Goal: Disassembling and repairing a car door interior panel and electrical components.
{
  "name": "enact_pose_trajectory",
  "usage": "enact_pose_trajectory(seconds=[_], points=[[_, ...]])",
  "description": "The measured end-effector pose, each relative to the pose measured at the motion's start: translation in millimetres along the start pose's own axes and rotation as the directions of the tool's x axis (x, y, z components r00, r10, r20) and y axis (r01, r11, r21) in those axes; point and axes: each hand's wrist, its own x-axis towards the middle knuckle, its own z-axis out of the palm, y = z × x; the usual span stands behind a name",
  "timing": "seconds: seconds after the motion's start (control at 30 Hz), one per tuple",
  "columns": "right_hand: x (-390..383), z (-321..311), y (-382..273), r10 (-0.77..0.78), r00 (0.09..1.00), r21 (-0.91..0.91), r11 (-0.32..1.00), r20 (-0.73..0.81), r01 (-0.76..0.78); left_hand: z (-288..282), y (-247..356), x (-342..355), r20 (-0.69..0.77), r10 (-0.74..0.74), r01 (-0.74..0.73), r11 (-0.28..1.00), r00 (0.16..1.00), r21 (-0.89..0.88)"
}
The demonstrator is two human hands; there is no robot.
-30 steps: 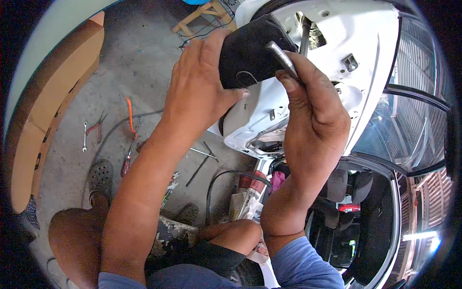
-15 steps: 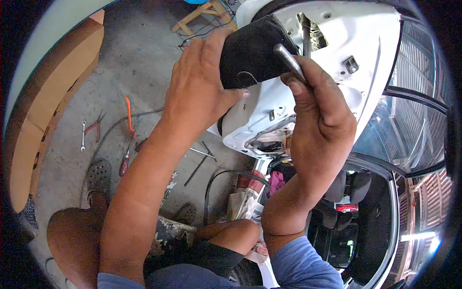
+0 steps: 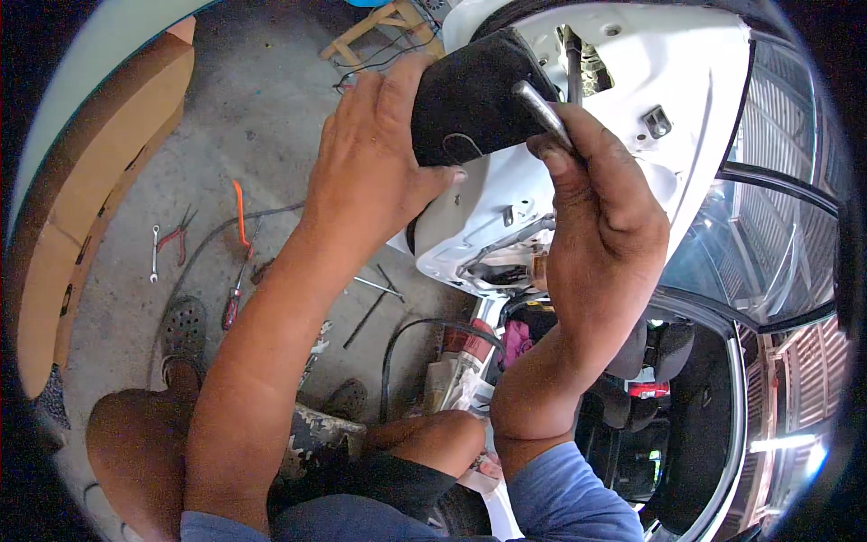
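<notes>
In front of the door, block and rod in two hands

At the door's left edge, the left hand clasps the black block, fingers along its left side, thumb at its lower edge. Nearer the door's middle, the right hand pinches the metal rod between thumb and forefinger, its tip over the block; whether they touch cannot be told. Well left of the door, a wrench, pliers and screwdriver lie on the floor.
</notes>
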Motion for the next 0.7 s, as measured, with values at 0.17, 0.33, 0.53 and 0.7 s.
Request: enact_pose_trajectory(seconds=[0.17,0.33,0.53,0.7], points=[[-0.2,5.6,-1.7,0.002,0.999,0.032,0.999,-0.039,-0.001,1.2,-0.9,0.1,-0.011,-0.003,0.003,1.0,1.0,0.006],[0.3,24.2,0.9,0.157,0.982,0.387,0.916,-0.103,-0.106,-2.0,2.2,0.3,-0.002,-0.009,0.009,1.0,1.0,0.014],[-0.8,39.8,-7.3,0.358,0.917,0.652,0.74,-0.174,-0.165,-3.9,4.3,-5.5,-0.001,-0.053,0.053,0.997,0.999,0.056],[2.9,43.3,-15.4,0.51,0.845,0.745,0.625,-0.162,-0.234,-2.8,2.2,-10.9,-0.075,-0.023,0.021,0.999,0.997,-0.026]])
